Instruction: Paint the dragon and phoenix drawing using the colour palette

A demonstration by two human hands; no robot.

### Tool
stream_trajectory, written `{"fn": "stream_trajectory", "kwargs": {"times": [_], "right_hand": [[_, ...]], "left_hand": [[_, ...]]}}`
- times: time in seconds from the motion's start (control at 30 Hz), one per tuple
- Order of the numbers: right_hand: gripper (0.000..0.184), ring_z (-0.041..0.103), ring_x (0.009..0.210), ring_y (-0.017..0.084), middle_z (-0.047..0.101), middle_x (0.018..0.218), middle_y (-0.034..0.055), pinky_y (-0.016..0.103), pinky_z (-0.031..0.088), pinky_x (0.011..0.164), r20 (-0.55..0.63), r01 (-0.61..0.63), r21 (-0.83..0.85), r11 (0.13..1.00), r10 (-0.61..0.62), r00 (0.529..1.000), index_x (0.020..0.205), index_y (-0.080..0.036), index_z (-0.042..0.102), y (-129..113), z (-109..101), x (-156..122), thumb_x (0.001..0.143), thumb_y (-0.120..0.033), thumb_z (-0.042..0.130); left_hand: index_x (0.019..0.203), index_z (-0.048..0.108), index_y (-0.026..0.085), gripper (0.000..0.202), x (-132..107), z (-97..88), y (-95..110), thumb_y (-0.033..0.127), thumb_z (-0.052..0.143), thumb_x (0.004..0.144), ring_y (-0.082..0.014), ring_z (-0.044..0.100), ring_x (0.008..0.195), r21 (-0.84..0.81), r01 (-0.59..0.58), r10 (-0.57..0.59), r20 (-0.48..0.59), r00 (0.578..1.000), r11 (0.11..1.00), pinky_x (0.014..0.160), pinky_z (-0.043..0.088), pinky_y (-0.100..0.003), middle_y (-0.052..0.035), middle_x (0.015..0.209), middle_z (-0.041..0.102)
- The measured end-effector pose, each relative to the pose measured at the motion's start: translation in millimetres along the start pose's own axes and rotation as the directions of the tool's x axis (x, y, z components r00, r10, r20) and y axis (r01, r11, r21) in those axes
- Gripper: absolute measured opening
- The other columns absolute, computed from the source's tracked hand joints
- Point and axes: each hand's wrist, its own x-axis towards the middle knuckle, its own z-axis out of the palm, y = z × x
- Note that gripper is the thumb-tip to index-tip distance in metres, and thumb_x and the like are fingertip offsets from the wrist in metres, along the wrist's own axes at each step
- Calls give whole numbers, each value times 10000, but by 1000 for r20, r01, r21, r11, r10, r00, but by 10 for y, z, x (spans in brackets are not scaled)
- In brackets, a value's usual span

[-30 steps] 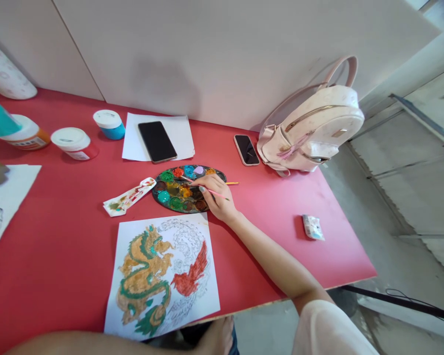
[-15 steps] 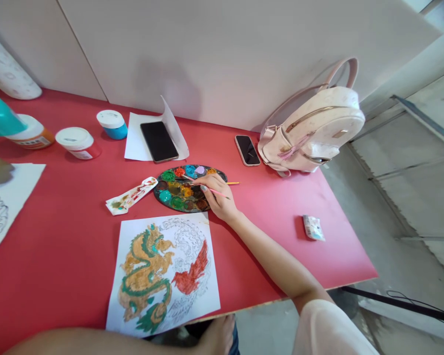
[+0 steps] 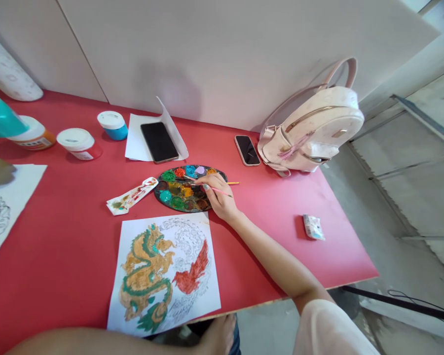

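My right hand pinches a thin pink paintbrush above the paint palette. The brush tip is close to the red paint well, and contact is hard to make out. A second brush with a yellow handle lies across the palette, partly hidden by my fingers. Below the palette is a sheet with a line drawing, its dragon painted gold and green and its bird red. My left forearm runs along the bottom edge; my left hand seems to rest below the table edge, its fingers unclear.
A paint-stained tissue lies left of the palette. Behind stand paint jars, a phone on folded paper, another phone and a pink backpack. A small packet is at right, another drawing at left.
The pink brush in my right hand has shifted slightly to the right and down over the palette. Otherwise, the things on the table look the same.
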Motion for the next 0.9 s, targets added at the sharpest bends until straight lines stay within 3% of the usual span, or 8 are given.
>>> {"fn": "stream_trajectory", "kwargs": {"times": [0.1, 0.2, 0.23, 0.3, 0.4, 0.5, 0.63, 0.9], "right_hand": [[433, 648, 1024, 244, 748, 1041, 95, 418, 511, 968, 37, -8, 0, 1000, 8, 999, 1117, -235, 716, 11, 0, 1, 1123, -393, 312], [465, 649, 1000, 243, 746, 1004, 96, 415, 517, 950, 1, -22, 0, 1000, 22, 1000, 1087, -233, 723, 21, 1, -6, 1123, -413, 295], [471, 649, 1000, 243, 745, 1005, 98, 416, 517, 947, -6, -21, -3, 1000, 21, 1000, 1085, -233, 725, 22, 1, -9, 1124, -415, 291], [463, 649, 1003, 244, 744, 1022, 100, 421, 516, 946, -8, -7, 0, 1000, 7, 1000, 1094, -232, 724, 22, 1, -13, 1123, -409, 298], [427, 648, 1000, 241, 749, 1036, 97, 420, 513, 948, -12, 20, 15, 1000, -20, 1000, 1107, -231, 719, 20, 1, -12, 1123, -381, 320], [418, 648, 1001, 241, 753, 1044, 96, 422, 511, 951, -13, 11, 6, 1000, -11, 1000, 1106, -232, 716, 19, 1, -8, 1123, -380, 325], [445, 651, 992, 243, 755, 1006, 96, 426, 515, 943, -4, -8, 12, 1000, 8, 1000, 1077, -230, 726, 25, 5, -7, 1123, -407, 320], [465, 651, 998, 247, 739, 970, 88, 417, 521, 943, 4, -32, 4, 999, 32, 999, 1098, -244, 730, 43, 13, -14, 1124, -412, 297]], "left_hand": [[886, 835, 234, 364, 10, -24, 59, 309, 479, 895, -271, 767, 1058, 249, -380, 341, 186, 921, 891, 799, 632, -473, -67, 1093, 812], [802, 827, 229, 449, 39, -75, 127, 231, 394, 920, -230, 778, 998, 568, -517, 620, 16, 784, 640, 792, 626, -437, -40, 1024, 815], [810, 824, 240, 378, 57, -95, 164, 213, 453, 882, -230, 778, 987, 665, -612, 684, 204, 700, 428, 765, 638, -432, -49, 1026, 816], [829, 828, 251, 313, 103, -136, 272, 308, 521, 855, -261, 771, 1027, 667, -745, 516, 647, 562, -25, 755, 643, -441, -55, 1061, 814], [1115, 799, 299, 452, 183, -196, 493, 371, 390, 935, -282, 754, 1101, 452, -797, 70, 882, 466, -400, 742, 624, -466, -16, 1269, 756], [1164, 779, 351, 453, 245, -268, 709, 424, 396, 934, -295, 769, 1052, 274, -825, -63, 935, 349, -494, 670, 643, -500, -45, 1256, 763], [840, 839, 276, 484, 332, -386, 917, 483, 407, 903, -355, 748, 1105, 89, -614, -192, 907, 376, -784, 681, 627, -569, -105, 1082, 797], [471, 702, 204, 682, 489, -386, 1168, 438, 230, 904, -296, 785, 930, -26, -551, -176, 959, 222, -834, 578, 550, -416, -93, 805, 792]]}}
